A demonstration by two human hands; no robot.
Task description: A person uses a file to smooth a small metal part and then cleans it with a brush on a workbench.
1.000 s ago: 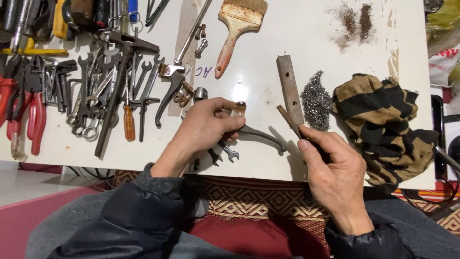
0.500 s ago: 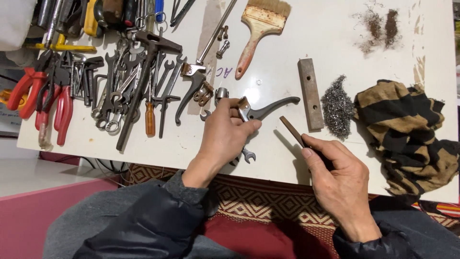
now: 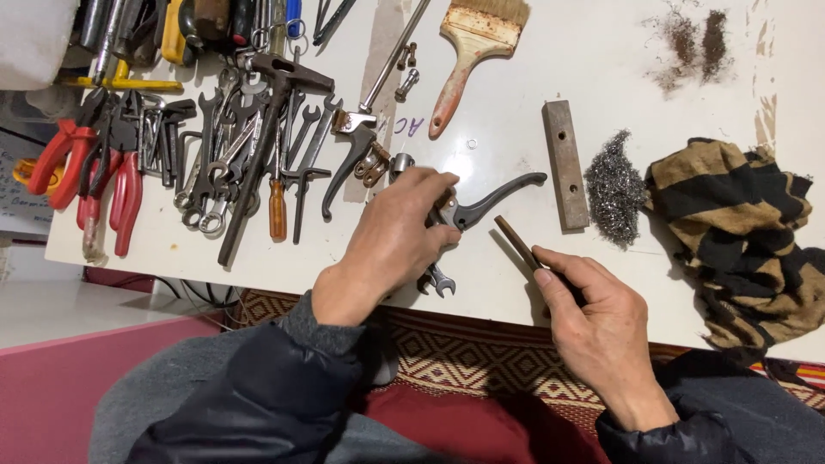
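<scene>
The right hand gripped a brown rod near the table's six o'clock edge. At ten o'clock from it, the left hand clasped a dark brake lever. Steel wool lay at two o'clock, a paintbrush farther at twelve.

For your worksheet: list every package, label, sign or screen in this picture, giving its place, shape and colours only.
Tape strip: pale beige, long, narrow, lying on the white table above the left hand, handwriting at its lower end.
Paper sheet: white, handwritten, far left edge, partly hidden.
No packages or screens.
</scene>
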